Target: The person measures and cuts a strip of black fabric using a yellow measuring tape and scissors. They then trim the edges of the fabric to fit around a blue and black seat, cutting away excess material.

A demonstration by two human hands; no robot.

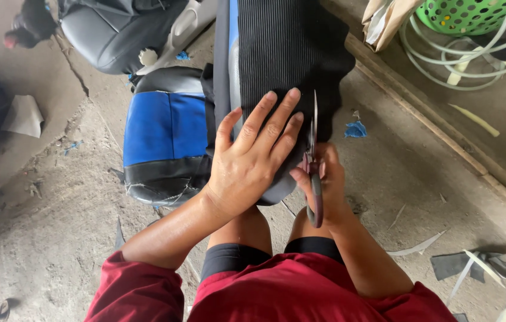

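Left hand [252,160] flat, released, pinning ribbed black fabric [292,53]. Right hand [324,182] clenched on scissors [313,161], blades pointing twelve o'clock along the fabric's long axis.

No labels, signs or screens in view. One possible package: a tan paper bag [384,21] at the top edge, well beyond the fingertips [293,94] of the left hand [247,164] and off to their right. Only its lower part shows, the rest cut off by the frame; folded, creased sides, pale brown with a whitish inner face. It lies just beside a green plastic basket [464,15].
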